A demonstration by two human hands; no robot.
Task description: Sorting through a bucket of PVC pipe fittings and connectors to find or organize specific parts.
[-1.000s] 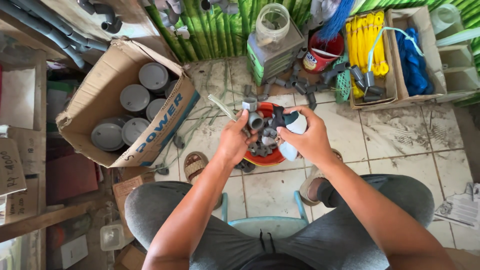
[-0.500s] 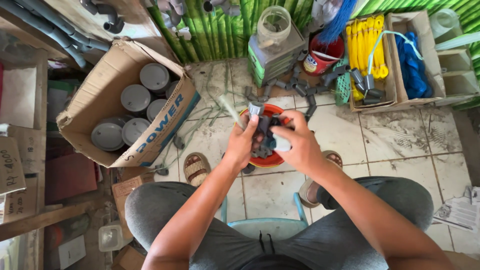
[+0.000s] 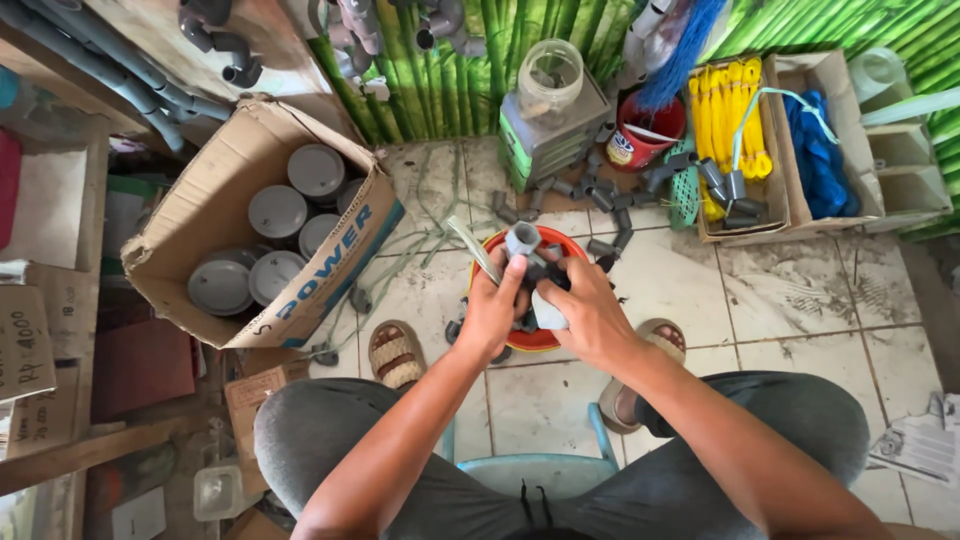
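Note:
I sit on a stool with both hands raised over a red bowl on the tiled floor. My left hand grips a grey pipe fitting that sticks up above my fingers, and a thin pale strip rises beside it. My right hand is closed around a small white container pressed against the left hand. The bowl holds more dark grey fittings, mostly hidden by my hands.
An open cardboard box with several grey round caps lies at the left. Loose grey fittings lie behind the bowl. Beyond stand a plastic jar, a red tub, and boxes of yellow rope and blue rope. My sandalled feet flank the bowl.
My hands have closed together and dropped slightly toward me. The white container, earlier held apart at the right, is now against the left hand, and the grey fitting stands above the fingers.

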